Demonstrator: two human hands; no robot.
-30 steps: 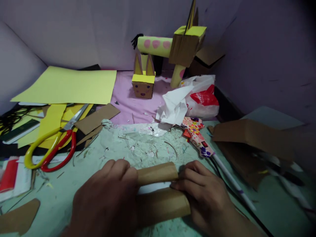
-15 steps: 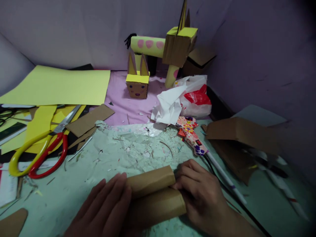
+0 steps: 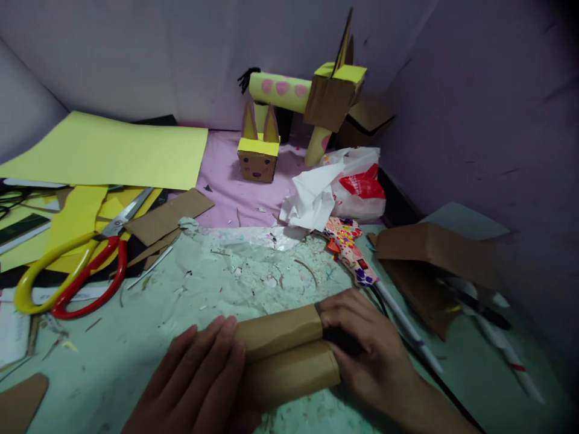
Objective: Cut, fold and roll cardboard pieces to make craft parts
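A piece of brown cardboard point(image 3: 289, 371), bent into two side-by-side rolls or folds, lies low in the middle of the view. Over its left end lies my left hand point(image 3: 203, 374), fingers close together on the cardboard. My right hand point(image 3: 366, 343) grips the right end, thumb at the lower roll and fingers curled at the upper one. Part of the cardboard's left side is hidden under my left hand.
Scissors point(image 3: 113, 232) with yellow and red handles lie left, by yellow paper point(image 3: 126, 150) and cardboard scraps. Behind stand a small cardboard head point(image 3: 257, 163) and a larger figure point(image 3: 332, 99). A plastic bag point(image 3: 362, 193), glue gun point(image 3: 350, 247) and bent cardboard point(image 3: 420, 241) are right.
The view has shifted slightly. My right thumb and fingers have spread further apart at the cardboard's right end; my left hand stays on it.
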